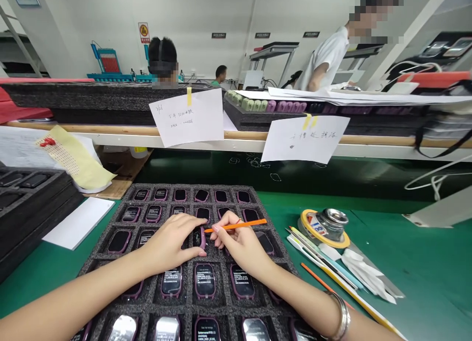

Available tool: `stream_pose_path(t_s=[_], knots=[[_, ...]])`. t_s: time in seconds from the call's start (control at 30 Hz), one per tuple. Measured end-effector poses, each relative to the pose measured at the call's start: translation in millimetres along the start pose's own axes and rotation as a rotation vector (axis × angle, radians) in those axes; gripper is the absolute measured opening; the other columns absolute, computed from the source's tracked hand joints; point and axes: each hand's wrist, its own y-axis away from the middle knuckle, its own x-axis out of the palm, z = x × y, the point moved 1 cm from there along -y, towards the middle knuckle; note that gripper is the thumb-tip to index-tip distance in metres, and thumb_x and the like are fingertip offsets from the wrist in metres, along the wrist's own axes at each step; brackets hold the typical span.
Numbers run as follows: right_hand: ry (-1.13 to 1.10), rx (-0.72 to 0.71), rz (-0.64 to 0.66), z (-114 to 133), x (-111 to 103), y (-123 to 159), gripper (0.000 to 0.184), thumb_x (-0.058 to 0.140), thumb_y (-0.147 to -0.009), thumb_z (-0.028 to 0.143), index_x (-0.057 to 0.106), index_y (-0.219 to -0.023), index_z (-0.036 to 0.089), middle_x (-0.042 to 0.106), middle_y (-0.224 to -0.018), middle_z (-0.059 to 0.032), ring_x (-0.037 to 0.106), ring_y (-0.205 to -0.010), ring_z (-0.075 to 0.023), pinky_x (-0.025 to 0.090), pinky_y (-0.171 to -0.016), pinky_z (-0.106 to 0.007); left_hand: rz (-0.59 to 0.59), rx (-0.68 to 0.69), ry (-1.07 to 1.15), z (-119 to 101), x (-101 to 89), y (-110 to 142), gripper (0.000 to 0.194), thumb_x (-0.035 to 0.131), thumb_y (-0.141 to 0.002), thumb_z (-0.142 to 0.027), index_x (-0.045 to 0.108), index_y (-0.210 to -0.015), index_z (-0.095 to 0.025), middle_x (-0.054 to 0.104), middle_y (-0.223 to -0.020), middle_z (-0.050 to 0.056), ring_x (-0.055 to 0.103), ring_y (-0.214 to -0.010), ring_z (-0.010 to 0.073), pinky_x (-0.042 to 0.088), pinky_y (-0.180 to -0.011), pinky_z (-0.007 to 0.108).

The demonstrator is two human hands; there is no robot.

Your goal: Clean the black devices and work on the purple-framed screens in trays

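Note:
A purple-framed smartwatch body stands tilted on its side in a cell of the black foam tray. Thumb and fingers of my left hand close around its ends and steady it. My right hand pinches a thin orange stick like a pen, its tip at the watch's side edge. Whether the tip touches the frame I cannot tell. More watch bodies lie face up in the surrounding cells, among them one with lit text just in front of my hands.
A glass jar with a yellow tape roll stands at right, beside pens, another orange stick and crumpled white tissue. More foam trays are stacked at left. Behind, a shelf carries trays and paper notes; people are beyond it.

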Motion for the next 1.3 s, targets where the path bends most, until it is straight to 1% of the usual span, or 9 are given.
stream_pose_path(t_s=[0.17, 0.43, 0.53, 0.63, 0.7, 0.87, 1.0, 1.17, 1.3], knots=[[0.013, -0.033, -0.009, -1, 1, 0, 0.044, 0.061, -0.087, 0.064, 0.052, -0.081, 0.022, 0.067, -0.072, -0.0011, 0.067, -0.065, -0.0158, 0.058, -0.065, -0.032, 0.01, -0.018, 0.013, 1, 2.1, -3, 0.044, 0.082, -0.079, -0.034, 0.066, -0.118, -0.022, 0.071, -0.113, 0.007, 0.064, -0.108, 0.0255, 0.051, -0.096, 0.043], [0.029, -0.042, 0.0, -2, 0, -2, 0.042, 0.062, -0.088, 0.062, 0.051, -0.082, 0.023, 0.067, -0.071, -0.0003, 0.068, -0.064, -0.0165, 0.059, -0.065, -0.032, -0.008, 0.003, 0.028, 3, 3.1, -3, 0.043, 0.081, -0.08, -0.034, 0.064, -0.118, -0.023, 0.069, -0.115, 0.008, 0.063, -0.11, 0.0266, 0.05, -0.097, 0.046], [0.031, -0.048, -0.002, -2, 0, -2, 0.042, 0.062, -0.088, 0.062, 0.051, -0.081, 0.022, 0.066, -0.07, 0.0003, 0.067, -0.064, -0.0159, 0.058, -0.065, -0.032, -0.036, 0.04, 0.025, -6, -0.3, -1, 0.034, 0.074, -0.086, -0.029, 0.062, -0.117, -0.02, 0.063, -0.123, 0.01, 0.057, -0.117, 0.0268, 0.046, -0.102, 0.046], [0.029, -0.054, -0.011, -2, 1, -1, 0.042, 0.063, -0.087, 0.062, 0.052, -0.081, 0.022, 0.066, -0.07, 0.0006, 0.066, -0.064, -0.0155, 0.056, -0.066, -0.031, -0.03, 0.095, 0.015, -24, -0.6, 5, 0.006, 0.064, -0.092, -0.027, 0.066, -0.094, -0.021, 0.062, -0.106, 0.006, 0.057, -0.105, 0.0232, 0.045, -0.097, 0.041], [0.017, -0.05, -0.015, -1, 1, -1, 0.043, 0.065, -0.085, 0.063, 0.053, -0.08, 0.022, 0.066, -0.069, 0.0007, 0.065, -0.063, -0.0155, 0.055, -0.064, -0.031, 0.026, 0.153, -0.012, -35, 2.9, 11, 0.011, 0.065, -0.092, -0.029, 0.068, -0.085, -0.023, 0.061, -0.098, 0.004, 0.057, -0.098, 0.022, 0.045, -0.093, 0.04], [-0.036, -0.033, -0.066, 8, -8, 2, 0.048, 0.066, -0.081, 0.068, 0.052, -0.078, 0.022, 0.065, -0.067, 0.0, 0.062, -0.058, -0.0144, 0.053, -0.059, -0.029, 0.135, 0.221, -0.134, -52, 10.6, 26, 0.016, 0.069, -0.089, -0.033, 0.067, -0.1, -0.021, 0.058, -0.113, 0.01, 0.056, -0.105, 0.0288, 0.047, -0.092, 0.047], [-0.069, -0.017, -0.12, 24, -15, 19, 0.047, 0.068, -0.082, 0.066, 0.052, -0.076, 0.022, 0.064, -0.065, 0.0005, 0.058, -0.054, -0.013, 0.05, -0.055, -0.027, 0.12, 0.112, -0.134, -54, 8.3, 39, 0.016, 0.068, -0.089, -0.028, 0.063, -0.103, -0.021, 0.055, -0.121, 0.013, 0.055, -0.11, 0.0317, 0.048, -0.093, 0.051], [-0.094, 0.043, -0.028, 26, -2, 47, 0.043, 0.066, -0.086, 0.063, 0.053, -0.081, 0.022, 0.067, -0.071, -0.0015, 0.06, -0.055, -0.013, 0.05, -0.055, -0.027, 0.071, 0.05, -0.064, -48, 11.5, 55, 0.026, 0.064, -0.092, -0.023, 0.06, -0.117, -0.028, 0.056, -0.132, 0.011, 0.052, -0.124, 0.0313, 0.046, -0.103, 0.053], [-0.034, -0.022, -0.015, 17, 4, 55, 0.038, 0.059, -0.093, 0.058, 0.053, -0.083, 0.022, 0.065, -0.074, -0.0009, 0.062, -0.059, -0.0133, 0.051, -0.059, -0.028, 0.04, 0.111, -0.039, -41, 12.6, 56, 0.025, 0.065, -0.094, -0.026, 0.059, -0.118, -0.029, 0.064, -0.126, 0.007, 0.057, -0.121, 0.0278, 0.047, -0.104, 0.049]])
